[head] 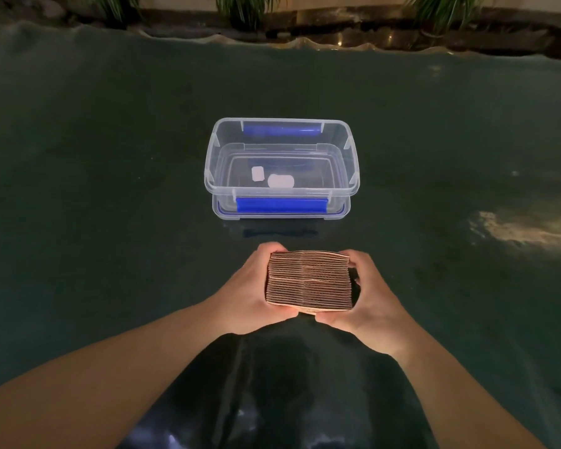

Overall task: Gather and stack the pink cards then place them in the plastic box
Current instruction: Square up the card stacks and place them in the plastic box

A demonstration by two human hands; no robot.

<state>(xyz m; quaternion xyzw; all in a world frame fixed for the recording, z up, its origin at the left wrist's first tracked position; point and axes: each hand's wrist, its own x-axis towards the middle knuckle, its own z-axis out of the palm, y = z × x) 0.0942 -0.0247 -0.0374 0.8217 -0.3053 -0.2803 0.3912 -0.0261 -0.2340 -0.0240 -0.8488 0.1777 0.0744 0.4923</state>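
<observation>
A thick stack of pink cards (309, 280) is held edge-up between both hands, just above the dark table. My left hand (255, 288) grips its left side and my right hand (366, 298) grips its right side. Beyond the stack stands a clear plastic box (348, 163) with blue latches, open at the top, resting on its lid. Two small whitish labels show through the box's bottom. No loose cards are visible on the table.
The dark glossy table (110, 189) spreads wide on both sides of the box. A bright reflection lies at the right (528, 228). Plants and a ledge run along the far edge (246, 11).
</observation>
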